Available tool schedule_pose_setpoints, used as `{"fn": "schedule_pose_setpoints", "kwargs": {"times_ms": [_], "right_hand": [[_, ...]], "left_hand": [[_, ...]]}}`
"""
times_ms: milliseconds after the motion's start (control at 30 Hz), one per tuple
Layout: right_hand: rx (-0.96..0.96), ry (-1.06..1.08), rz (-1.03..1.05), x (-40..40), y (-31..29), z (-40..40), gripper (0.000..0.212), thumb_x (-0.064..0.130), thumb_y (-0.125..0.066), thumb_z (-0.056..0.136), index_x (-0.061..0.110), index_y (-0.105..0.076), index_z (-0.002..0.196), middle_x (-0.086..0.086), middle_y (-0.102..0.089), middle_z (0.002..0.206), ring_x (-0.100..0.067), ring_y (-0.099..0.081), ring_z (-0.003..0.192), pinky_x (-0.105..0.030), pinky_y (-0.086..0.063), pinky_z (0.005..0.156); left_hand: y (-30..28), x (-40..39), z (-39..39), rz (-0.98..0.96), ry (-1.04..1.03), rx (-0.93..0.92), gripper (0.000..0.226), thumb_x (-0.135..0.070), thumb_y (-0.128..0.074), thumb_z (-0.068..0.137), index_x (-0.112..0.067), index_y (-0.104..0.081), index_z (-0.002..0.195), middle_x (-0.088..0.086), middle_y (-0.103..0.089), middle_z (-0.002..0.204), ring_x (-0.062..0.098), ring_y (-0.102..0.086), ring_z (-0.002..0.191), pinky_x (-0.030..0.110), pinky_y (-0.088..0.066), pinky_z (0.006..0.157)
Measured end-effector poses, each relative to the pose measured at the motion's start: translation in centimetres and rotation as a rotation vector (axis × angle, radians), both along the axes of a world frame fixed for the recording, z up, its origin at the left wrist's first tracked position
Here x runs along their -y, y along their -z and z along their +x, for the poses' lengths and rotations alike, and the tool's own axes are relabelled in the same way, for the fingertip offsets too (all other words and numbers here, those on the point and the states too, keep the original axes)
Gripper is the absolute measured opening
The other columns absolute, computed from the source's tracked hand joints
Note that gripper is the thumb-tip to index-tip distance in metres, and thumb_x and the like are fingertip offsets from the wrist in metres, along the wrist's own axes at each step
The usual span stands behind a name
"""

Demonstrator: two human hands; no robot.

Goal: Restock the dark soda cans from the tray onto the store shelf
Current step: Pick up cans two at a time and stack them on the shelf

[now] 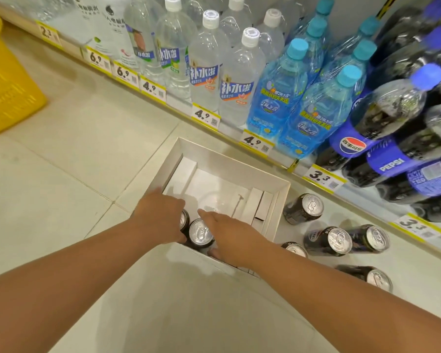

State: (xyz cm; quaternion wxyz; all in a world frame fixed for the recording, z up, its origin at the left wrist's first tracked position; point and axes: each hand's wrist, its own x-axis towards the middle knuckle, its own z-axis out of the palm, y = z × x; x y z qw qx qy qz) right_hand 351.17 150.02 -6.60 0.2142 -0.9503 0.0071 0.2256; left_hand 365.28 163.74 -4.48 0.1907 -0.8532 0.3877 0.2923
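— Cans left in the tray (281, 197)?

— Two showing, both at the near-left corner of the white cardboard tray on the floor (92, 149). Standing upright, long axis vertical, silver lids and pull tabs facing up. Open-lidded dark soda can (200, 234) plain between the hands; second can (184, 220) just behind and to the left, mostly hidden.

— Left hand?

— Left hand (161, 216) laid over the second can, fingers curved down round its top and side, grip wrapped on it. Thumb side touching the front can.

— Right hand?

— Right hand (231, 234) beside the front can on its right, fingers stretched forward and fairly straight, index pointing into the tray. Thumb low by the near tray wall, close to the can's side. Grip released, not closed round anything; contact with the can hard to tell.

— Others?

— Five loose cans (339, 241) out on the floor right of the tray, below the shelf edge (321, 178). All upright too, lids up. On the shelf: Pepsi bottles (392, 159) at right, blue water bottles (278, 103), clear drink bottles (237, 80) further left, yellow price tags (205, 115) along the front. Yellow basket (8, 80) on the floor far left.
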Motion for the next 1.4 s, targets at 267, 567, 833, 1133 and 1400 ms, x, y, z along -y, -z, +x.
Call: {"fn": "schedule_pose_setpoints", "kwargs": {"times_ms": [267,567,833,1133,1400], "right_hand": [[0.072,0.168,0.160,-0.6,2.3,0.1,0.066,0.031,-0.073,0.084,0.021,-0.038,0.139,-0.004,-0.054,0.127,-0.025,-0.060,0.103,-0.040,-0.053,0.081],[0.084,0.451,0.314,1.5,0.0,0.3,0.046,0.034,-0.082,0.070,0.028,-0.052,0.104,0.007,-0.061,0.101,-0.014,-0.061,0.088,-0.031,-0.053,0.074],[0.265,0.608,0.415,5.0,-17.1,0.1,0.053,0.036,-0.086,0.068,0.033,-0.056,0.112,0.015,-0.064,0.106,-0.004,-0.061,0.095,-0.023,-0.051,0.086],[0.347,0.695,0.522,7.6,-48.4,-3.2,0.063,0.030,-0.092,0.065,0.033,-0.059,0.119,0.017,-0.065,0.110,-0.001,-0.061,0.104,-0.021,-0.048,0.093],[0.503,0.797,0.544,9.5,-75.1,-7.0,0.074,0.041,-0.094,0.058,0.039,-0.059,0.123,0.018,-0.065,0.116,0.003,-0.062,0.105,-0.025,-0.052,0.095]], "left_hand": [[0.7,-0.2,-0.6,-0.214,-0.229,-0.099,0.052,-0.032,-0.078,0.068,-0.020,-0.052,0.112,-0.004,-0.057,0.096,0.020,-0.060,0.085,0.031,-0.047,0.063],[-1.8,-0.3,-0.8,-0.543,-0.399,-0.185,0.065,-0.036,-0.085,0.065,-0.016,-0.052,0.117,0.000,-0.065,0.102,0.023,-0.065,0.089,0.039,-0.057,0.077],[-17.8,0.4,-1.7,-0.904,-0.466,-0.287,0.072,-0.036,-0.080,0.061,-0.026,-0.056,0.128,-0.009,-0.064,0.105,0.007,-0.060,0.100,0.011,-0.042,0.086],[-46.8,2.2,-3.8,-1.048,-0.476,-0.382,0.069,-0.034,-0.089,0.062,-0.042,-0.054,0.120,-0.022,-0.064,0.115,-0.010,-0.058,0.106,0.005,-0.040,0.089],[-73.0,5.6,-4.9,-1.225,-0.397,-0.450,0.069,-0.037,-0.089,0.056,-0.058,-0.054,0.111,-0.026,-0.070,0.106,-0.002,-0.068,0.098,0.014,-0.051,0.090]]}}
